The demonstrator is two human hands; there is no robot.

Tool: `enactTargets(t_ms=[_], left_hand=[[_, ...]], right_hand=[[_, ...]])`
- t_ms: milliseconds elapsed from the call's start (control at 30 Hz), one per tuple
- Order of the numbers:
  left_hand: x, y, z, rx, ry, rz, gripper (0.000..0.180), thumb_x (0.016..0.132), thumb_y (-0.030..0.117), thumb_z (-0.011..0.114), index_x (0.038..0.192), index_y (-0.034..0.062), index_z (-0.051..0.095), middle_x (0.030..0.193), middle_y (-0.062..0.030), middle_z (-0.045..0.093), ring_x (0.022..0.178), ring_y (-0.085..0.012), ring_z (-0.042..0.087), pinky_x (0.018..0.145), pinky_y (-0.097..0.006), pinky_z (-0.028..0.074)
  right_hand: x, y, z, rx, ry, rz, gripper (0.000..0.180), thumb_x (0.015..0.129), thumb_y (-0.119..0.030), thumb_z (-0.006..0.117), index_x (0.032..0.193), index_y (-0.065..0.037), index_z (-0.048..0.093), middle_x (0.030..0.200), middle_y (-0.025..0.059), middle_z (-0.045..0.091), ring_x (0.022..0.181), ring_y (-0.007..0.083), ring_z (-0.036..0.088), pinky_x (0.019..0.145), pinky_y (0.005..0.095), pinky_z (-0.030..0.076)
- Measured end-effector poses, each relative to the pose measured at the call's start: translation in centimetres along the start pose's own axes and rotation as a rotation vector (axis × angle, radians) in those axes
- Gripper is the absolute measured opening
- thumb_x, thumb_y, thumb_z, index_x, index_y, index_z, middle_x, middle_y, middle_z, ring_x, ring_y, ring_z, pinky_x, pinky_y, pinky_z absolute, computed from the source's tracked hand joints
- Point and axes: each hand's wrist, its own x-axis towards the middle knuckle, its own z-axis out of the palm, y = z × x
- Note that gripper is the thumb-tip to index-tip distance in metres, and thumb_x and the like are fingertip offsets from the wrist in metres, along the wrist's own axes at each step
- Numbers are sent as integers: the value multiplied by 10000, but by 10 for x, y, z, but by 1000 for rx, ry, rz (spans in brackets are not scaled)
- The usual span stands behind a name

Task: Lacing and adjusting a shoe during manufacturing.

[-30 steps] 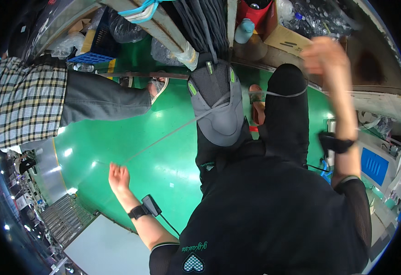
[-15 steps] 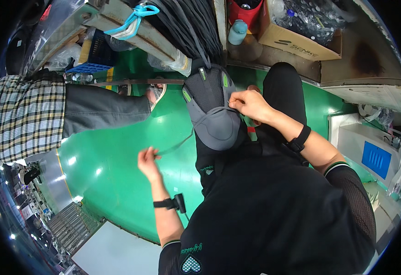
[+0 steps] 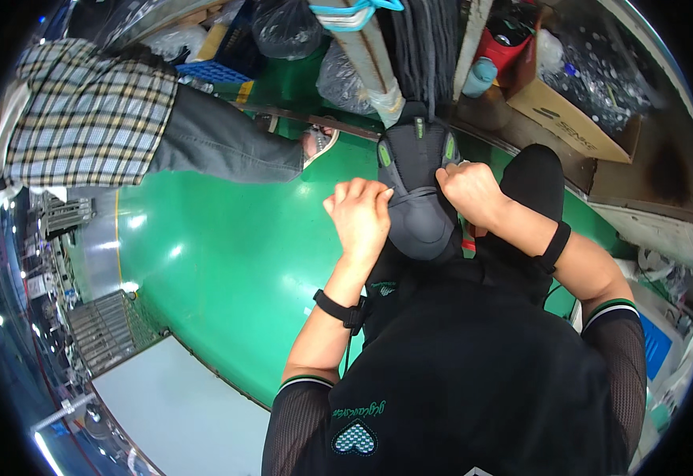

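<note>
A grey shoe upper point(image 3: 419, 230) with green accents lies over my leg, its rounded toe towards me. Across its front runs a dark grey shoelace point(image 3: 415, 195). My left hand point(image 3: 357, 222) is closed at the upper's left edge, thumb and finger pinching the shoelace. At the right edge my right hand point(image 3: 473, 193) is curled shut with the lace at its fingers; its grip is partly hidden. Beyond the upper hangs a thick bundle of dark laces point(image 3: 426, 59) beside a metal post point(image 3: 366, 59).
At the far right stand a cardboard box point(image 3: 572, 119) of clear plastic pieces, a red container point(image 3: 503, 51) and a light-blue bottle point(image 3: 480, 78). A person in a checked shirt point(image 3: 93, 119) is at the left. Dark plastic bags point(image 3: 285, 30) lie beyond the green floor point(image 3: 227, 238).
My left hand has come up and right, from holding the lace out at the side to the upper's left edge. My right hand stays by the right edge. The view has shifted.
</note>
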Motion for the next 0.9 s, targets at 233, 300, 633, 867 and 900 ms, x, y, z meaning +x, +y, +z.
enactTargets(t_ms=[233,300,633,867,900], left_hand=[[1,-17,7,-32,-118,-61,98,711,165,648,691,71,665,745,-74,633,813,-287,559,714,-453,384],[12,-10,27,-265,-236,-227,100,703,120,617,712,65,700,754,-147,667,697,-340,646,663,-451,516],[59,-30,16,69,-297,1062,227,619,331,679,728,156,583,815,8,548,941,-217,492,784,-381,367],[83,-19,32,384,-765,742,375,662,409,725,849,84,724,964,-21,653,1049,-232,502,820,-387,406],[85,-16,36,373,-764,741,375,662,409,725,849,84,724,964,-21,653,1049,-232,502,820,-387,406]], right_hand=[[23,15,-26,111,-256,-263,629,396,-171,807,943,-25,533,842,116,599,811,293,630,668,382,504],[9,27,0,54,23,-286,365,663,-127,645,1010,-38,575,855,102,610,785,287,627,653,387,489],[23,46,-31,4,-21,-524,286,529,-313,770,734,-153,649,799,2,540,811,220,538,704,409,361],[39,58,2,-86,-203,-568,263,610,-420,744,655,-170,677,719,-18,553,773,203,548,707,417,337],[37,56,4,-98,-249,-536,286,638,-448,728,666,-167,688,732,-9,566,791,209,556,725,421,338]])
